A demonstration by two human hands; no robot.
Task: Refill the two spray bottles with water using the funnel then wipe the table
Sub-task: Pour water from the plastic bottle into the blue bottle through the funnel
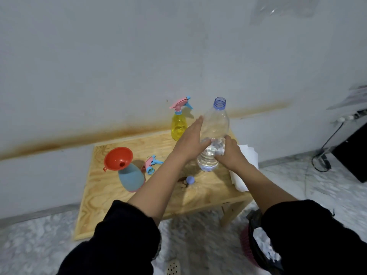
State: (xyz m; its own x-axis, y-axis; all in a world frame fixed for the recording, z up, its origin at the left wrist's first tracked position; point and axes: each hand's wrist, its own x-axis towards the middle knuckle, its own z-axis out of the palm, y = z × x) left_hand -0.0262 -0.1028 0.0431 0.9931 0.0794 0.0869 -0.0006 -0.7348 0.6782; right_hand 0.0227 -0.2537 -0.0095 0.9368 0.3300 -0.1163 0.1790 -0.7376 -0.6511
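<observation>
Black sleeves [123, 235] lowest; we hold the uncapped water bottle [215, 124] at the desk [119, 205], right grip [228, 153] wrapped low, left grip [188, 143] flat along it, thumb across. Filling step: next, tip it steadily into the funnel [117, 158] seated in the blue spray bottle [132, 178].

This looks like a plain room in a home. A bare white wall [119, 56] carries a long rusty stain [79, 138], and the floor [297, 181] is marble-patterned tile. A small plywood-topped table [111, 205] stands against the wall. At the far right a white socket strip [345, 118] feeds a black cable [325, 165]. At the near right sits a pink bin [247, 247] lined with a black bag.
</observation>
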